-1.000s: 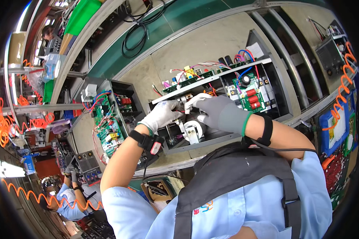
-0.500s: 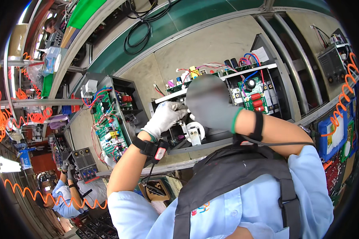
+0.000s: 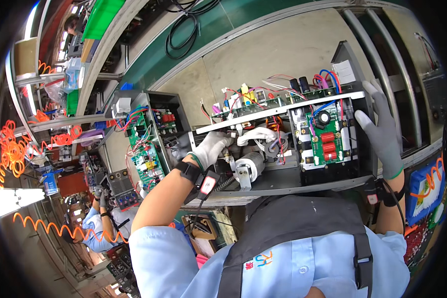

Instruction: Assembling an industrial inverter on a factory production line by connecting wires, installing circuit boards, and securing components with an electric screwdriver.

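In front of me lies an open black metal chassis [image 3: 318, 186] with a white rail [image 3: 278, 107] across it. My left hand [image 3: 212, 149], in a white glove, reaches into its left part with fingers closed; what they hold is hidden. Beside those fingers are a thick white wire bundle [image 3: 257, 135] and a silver motor-like cylinder [image 3: 250, 166] on a bracket. My right hand [image 3: 384, 131], in a grey-looking glove, is open, its fingers spread at the chassis's right end. Near it sits a green circuit board [image 3: 328, 134] with red components and a round black part.
A second open chassis with green boards [image 3: 146, 154] stands to the left. Metal rollers [image 3: 377, 74] run beyond the right end. A blue tray [image 3: 427, 186] sits at right. Orange coiled hoses [image 3: 15, 149] hang at left, where another person [image 3: 97, 223] works.
My right hand has moved from over the middle of the chassis to its right end and opened, uncovering the white wires and boards. My left hand stays inside the left part.
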`<action>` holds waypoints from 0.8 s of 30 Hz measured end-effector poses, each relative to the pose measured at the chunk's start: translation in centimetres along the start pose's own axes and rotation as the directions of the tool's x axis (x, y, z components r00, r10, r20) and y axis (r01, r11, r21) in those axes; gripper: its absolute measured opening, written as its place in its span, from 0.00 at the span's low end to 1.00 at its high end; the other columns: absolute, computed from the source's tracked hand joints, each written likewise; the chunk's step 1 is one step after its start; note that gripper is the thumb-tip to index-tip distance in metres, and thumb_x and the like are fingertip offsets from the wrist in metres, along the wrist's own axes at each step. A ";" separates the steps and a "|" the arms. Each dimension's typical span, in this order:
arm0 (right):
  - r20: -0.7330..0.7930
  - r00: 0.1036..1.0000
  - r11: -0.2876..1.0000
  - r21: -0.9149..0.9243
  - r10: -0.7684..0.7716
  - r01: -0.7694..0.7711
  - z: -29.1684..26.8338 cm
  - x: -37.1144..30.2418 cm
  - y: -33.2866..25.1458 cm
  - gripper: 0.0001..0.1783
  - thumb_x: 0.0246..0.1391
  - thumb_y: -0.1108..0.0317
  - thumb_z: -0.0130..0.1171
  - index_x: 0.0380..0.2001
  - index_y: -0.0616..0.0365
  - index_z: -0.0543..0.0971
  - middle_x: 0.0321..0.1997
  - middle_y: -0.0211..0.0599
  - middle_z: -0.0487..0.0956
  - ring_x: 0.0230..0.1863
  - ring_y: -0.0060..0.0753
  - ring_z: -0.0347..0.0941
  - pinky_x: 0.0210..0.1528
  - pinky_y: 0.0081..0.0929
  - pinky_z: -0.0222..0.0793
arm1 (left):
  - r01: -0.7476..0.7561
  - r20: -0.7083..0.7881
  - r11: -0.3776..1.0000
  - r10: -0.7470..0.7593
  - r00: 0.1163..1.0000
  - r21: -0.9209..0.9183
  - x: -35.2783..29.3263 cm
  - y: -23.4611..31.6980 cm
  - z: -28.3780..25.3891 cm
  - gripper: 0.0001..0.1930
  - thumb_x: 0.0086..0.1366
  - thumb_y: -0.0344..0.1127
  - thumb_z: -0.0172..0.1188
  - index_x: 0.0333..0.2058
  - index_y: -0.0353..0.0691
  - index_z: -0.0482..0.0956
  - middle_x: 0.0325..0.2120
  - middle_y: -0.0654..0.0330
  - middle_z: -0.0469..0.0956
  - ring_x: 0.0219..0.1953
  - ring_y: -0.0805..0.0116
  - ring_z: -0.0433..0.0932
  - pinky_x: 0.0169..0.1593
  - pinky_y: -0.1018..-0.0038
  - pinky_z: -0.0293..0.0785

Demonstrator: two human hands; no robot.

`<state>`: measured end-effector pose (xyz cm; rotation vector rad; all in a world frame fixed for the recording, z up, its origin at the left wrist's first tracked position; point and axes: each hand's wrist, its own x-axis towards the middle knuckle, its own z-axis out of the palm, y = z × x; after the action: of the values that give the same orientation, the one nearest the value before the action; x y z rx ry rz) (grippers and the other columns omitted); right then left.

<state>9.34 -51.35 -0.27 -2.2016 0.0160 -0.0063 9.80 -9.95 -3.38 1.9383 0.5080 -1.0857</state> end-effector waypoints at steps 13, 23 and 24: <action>0.062 0.998 0.995 0.098 0.003 -0.009 1.8 0.6 0.1 0.42 0.46 0.68 0.60 0.65 0.62 0.56 0.67 0.47 0.59 0.69 0.39 0.51 0.69 0.33 0.45 | 0.112 0.036 0.910 -0.107 0.994 -0.399 0.9 0.0 0.5 0.09 0.66 0.29 0.49 0.43 0.33 0.72 0.27 0.62 0.74 0.17 0.78 0.66 0.19 0.84 0.59; 0.132 0.958 0.931 0.235 0.254 -0.279 1.5 1.2 2.3 0.48 0.47 0.58 0.65 0.64 0.68 0.53 0.62 0.51 0.63 0.64 0.37 0.59 0.64 0.31 0.53 | 0.110 -0.027 0.901 -0.133 0.991 -0.419 0.7 0.5 0.7 0.08 0.66 0.29 0.49 0.40 0.34 0.73 0.23 0.62 0.73 0.15 0.78 0.64 0.17 0.83 0.57; 0.123 0.966 0.943 0.220 0.229 -0.251 1.4 1.2 2.3 0.48 0.47 0.58 0.65 0.64 0.68 0.53 0.62 0.51 0.63 0.64 0.37 0.59 0.64 0.31 0.53 | 0.121 -0.015 0.882 -0.143 0.990 -0.456 0.8 0.6 0.8 0.07 0.66 0.28 0.49 0.39 0.34 0.73 0.22 0.63 0.72 0.15 0.78 0.64 0.17 0.83 0.56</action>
<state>10.58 -51.61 -2.97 -1.9484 0.2203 0.2236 10.23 -10.95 -3.93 1.5336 0.8521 -0.9039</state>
